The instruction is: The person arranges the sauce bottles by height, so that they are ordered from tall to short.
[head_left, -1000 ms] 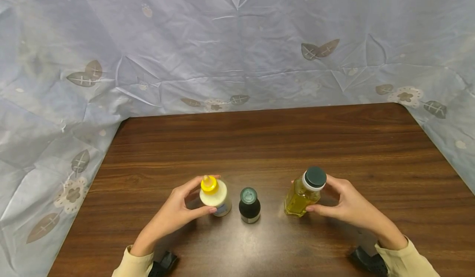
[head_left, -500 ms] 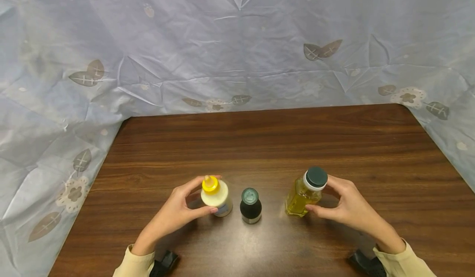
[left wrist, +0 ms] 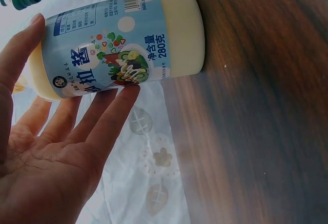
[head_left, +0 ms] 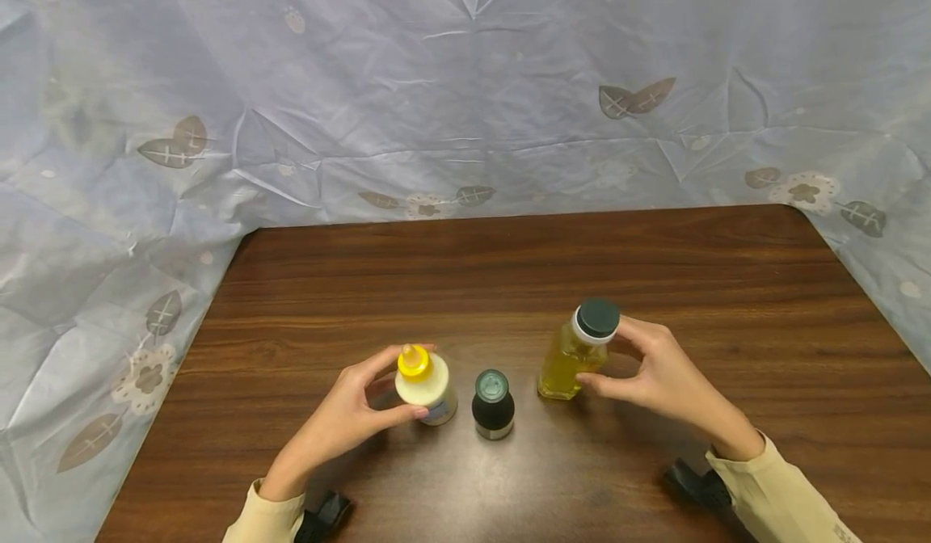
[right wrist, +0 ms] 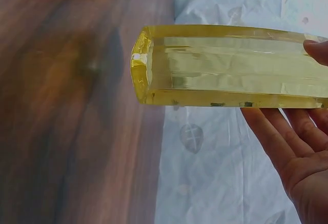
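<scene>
Two half-curled hands flank the dark green bottle: left hand grips the salad-dressing bottle, right hand the yellow-oil bottle (perhaps lifted); an inward swing could topple the dark green bottle.

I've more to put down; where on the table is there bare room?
Crowded: a row, left hand holding the white bottle, the dark bottle, right hand holding the yellow-liquid bottle. Bare: the table from there back to the patterned cloth; also the near side of the dark bottle.

"净含量 280克" on squeeze bottle
</scene>
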Action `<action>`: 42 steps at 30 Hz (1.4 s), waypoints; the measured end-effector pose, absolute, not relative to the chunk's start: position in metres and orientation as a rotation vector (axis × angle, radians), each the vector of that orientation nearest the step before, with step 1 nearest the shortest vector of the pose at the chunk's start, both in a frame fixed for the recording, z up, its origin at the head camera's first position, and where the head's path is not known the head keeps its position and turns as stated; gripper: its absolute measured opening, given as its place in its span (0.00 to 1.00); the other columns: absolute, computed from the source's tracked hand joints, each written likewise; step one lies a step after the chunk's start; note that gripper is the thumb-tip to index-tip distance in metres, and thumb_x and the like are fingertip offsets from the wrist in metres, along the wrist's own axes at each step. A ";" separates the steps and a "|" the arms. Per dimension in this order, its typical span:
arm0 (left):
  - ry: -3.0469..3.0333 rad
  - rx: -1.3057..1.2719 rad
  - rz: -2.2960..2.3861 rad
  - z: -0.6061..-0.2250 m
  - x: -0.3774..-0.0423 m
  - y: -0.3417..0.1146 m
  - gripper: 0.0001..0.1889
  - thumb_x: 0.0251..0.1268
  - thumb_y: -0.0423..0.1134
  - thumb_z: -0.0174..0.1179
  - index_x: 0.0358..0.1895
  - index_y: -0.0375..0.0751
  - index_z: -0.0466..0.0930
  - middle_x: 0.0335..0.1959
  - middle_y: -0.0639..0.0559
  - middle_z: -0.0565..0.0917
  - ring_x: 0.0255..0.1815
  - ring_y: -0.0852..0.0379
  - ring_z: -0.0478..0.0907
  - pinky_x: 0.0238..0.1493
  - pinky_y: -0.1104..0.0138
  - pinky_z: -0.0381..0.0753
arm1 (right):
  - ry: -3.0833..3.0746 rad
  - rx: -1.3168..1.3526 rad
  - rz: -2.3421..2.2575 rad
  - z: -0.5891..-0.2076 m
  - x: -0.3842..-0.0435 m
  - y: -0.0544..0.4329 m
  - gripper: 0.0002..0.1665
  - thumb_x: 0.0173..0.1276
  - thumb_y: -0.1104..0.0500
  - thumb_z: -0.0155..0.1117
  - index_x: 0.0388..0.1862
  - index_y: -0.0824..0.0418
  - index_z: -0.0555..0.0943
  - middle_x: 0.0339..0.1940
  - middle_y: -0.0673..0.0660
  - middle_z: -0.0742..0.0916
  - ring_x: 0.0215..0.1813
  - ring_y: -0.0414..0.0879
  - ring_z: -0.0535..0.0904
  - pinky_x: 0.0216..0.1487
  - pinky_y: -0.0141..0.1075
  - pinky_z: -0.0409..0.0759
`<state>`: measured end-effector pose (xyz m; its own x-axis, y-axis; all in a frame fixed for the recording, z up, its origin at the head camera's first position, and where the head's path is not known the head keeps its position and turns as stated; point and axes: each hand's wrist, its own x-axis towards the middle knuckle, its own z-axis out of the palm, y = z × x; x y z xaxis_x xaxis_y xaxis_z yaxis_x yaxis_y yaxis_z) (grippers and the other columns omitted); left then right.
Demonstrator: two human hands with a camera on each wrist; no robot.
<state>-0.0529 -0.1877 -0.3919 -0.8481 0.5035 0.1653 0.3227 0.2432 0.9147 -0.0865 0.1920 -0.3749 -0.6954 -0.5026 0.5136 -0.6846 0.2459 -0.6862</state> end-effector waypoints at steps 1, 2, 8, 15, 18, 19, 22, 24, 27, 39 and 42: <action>2.341 0.782 1.663 -0.392 -0.053 -0.188 0.32 0.58 0.36 0.72 0.67 0.41 0.71 0.66 0.45 0.74 0.66 0.53 0.72 0.62 0.57 0.74 | -2.321 1.128 1.434 -0.374 -0.089 0.189 0.34 0.41 0.75 0.79 0.52 0.62 0.81 0.45 0.51 0.86 0.48 0.39 0.82 0.48 0.29 0.82; 2.340 0.782 1.663 -0.392 -0.053 -0.188 0.32 0.58 0.36 0.72 0.67 0.41 0.71 0.66 0.46 0.74 0.65 0.53 0.72 0.62 0.57 0.74 | -2.307 1.138 1.432 -0.374 -0.092 0.186 0.34 0.41 0.75 0.79 0.51 0.63 0.81 0.44 0.52 0.86 0.48 0.39 0.82 0.49 0.29 0.82; 2.335 0.774 1.666 -0.392 -0.053 -0.188 0.32 0.57 0.36 0.72 0.67 0.41 0.72 0.66 0.45 0.74 0.65 0.52 0.72 0.62 0.58 0.75 | -2.273 1.170 1.425 -0.368 -0.111 0.166 0.33 0.43 0.73 0.79 0.52 0.65 0.81 0.45 0.55 0.87 0.50 0.41 0.82 0.53 0.29 0.80; 2.350 0.756 1.663 -0.390 -0.052 -0.188 0.33 0.56 0.37 0.73 0.66 0.42 0.72 0.66 0.47 0.75 0.65 0.53 0.72 0.61 0.57 0.75 | -2.293 1.217 1.418 -0.359 -0.140 0.133 0.32 0.48 0.68 0.79 0.55 0.66 0.80 0.49 0.57 0.87 0.52 0.48 0.82 0.55 0.39 0.81; 2.346 0.749 1.664 -0.390 -0.052 -0.188 0.33 0.56 0.37 0.73 0.66 0.44 0.72 0.66 0.49 0.75 0.65 0.53 0.72 0.62 0.57 0.75 | -2.285 1.244 1.404 -0.355 -0.153 0.116 0.33 0.50 0.65 0.80 0.56 0.68 0.79 0.51 0.59 0.87 0.53 0.50 0.82 0.57 0.40 0.80; 2.346 0.755 1.666 -0.390 -0.052 -0.188 0.33 0.56 0.37 0.73 0.66 0.44 0.72 0.66 0.50 0.75 0.65 0.53 0.72 0.62 0.57 0.75 | -2.287 1.253 1.412 -0.354 -0.157 0.110 0.33 0.51 0.65 0.79 0.56 0.69 0.79 0.51 0.59 0.86 0.54 0.51 0.82 0.58 0.41 0.79; 2.337 0.747 1.667 -0.391 -0.052 -0.188 0.33 0.56 0.37 0.73 0.66 0.45 0.72 0.67 0.51 0.74 0.66 0.53 0.72 0.62 0.57 0.75 | -2.311 1.262 1.432 -0.350 -0.167 0.093 0.32 0.53 0.63 0.79 0.57 0.69 0.79 0.53 0.60 0.86 0.55 0.50 0.81 0.60 0.40 0.78; 2.338 0.752 1.669 -0.391 -0.053 -0.188 0.33 0.56 0.37 0.73 0.66 0.44 0.72 0.66 0.49 0.74 0.65 0.53 0.72 0.62 0.57 0.75 | -2.346 1.255 1.456 -0.349 -0.173 0.082 0.32 0.55 0.62 0.78 0.58 0.68 0.78 0.54 0.59 0.85 0.56 0.49 0.80 0.60 0.40 0.77; 2.342 0.741 1.667 -0.391 -0.053 -0.187 0.33 0.56 0.37 0.73 0.66 0.43 0.72 0.66 0.47 0.75 0.65 0.53 0.72 0.61 0.57 0.76 | -2.380 1.244 1.471 -0.350 -0.182 0.067 0.32 0.56 0.62 0.77 0.60 0.68 0.77 0.55 0.59 0.85 0.56 0.48 0.80 0.59 0.39 0.77; 2.353 0.763 1.657 -0.394 -0.053 -0.188 0.33 0.57 0.36 0.73 0.66 0.40 0.72 0.65 0.45 0.75 0.64 0.53 0.73 0.60 0.55 0.76 | -2.434 1.150 1.666 -0.365 -0.213 0.023 0.33 0.60 0.62 0.75 0.62 0.69 0.75 0.57 0.62 0.83 0.57 0.53 0.80 0.54 0.39 0.82; 2.358 0.764 1.658 -0.394 -0.053 -0.188 0.33 0.57 0.36 0.72 0.67 0.42 0.72 0.65 0.47 0.75 0.64 0.53 0.73 0.60 0.55 0.76 | -2.454 1.142 1.666 -0.368 -0.217 0.017 0.33 0.60 0.61 0.75 0.62 0.69 0.75 0.56 0.61 0.83 0.56 0.52 0.81 0.53 0.38 0.82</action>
<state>-0.0534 -0.1881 -0.3935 -0.8569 0.4907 0.1581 0.3148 0.2550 0.9143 -0.2167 0.0171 -0.3679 -0.7410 -0.5740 0.3485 -0.5357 0.1924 -0.8222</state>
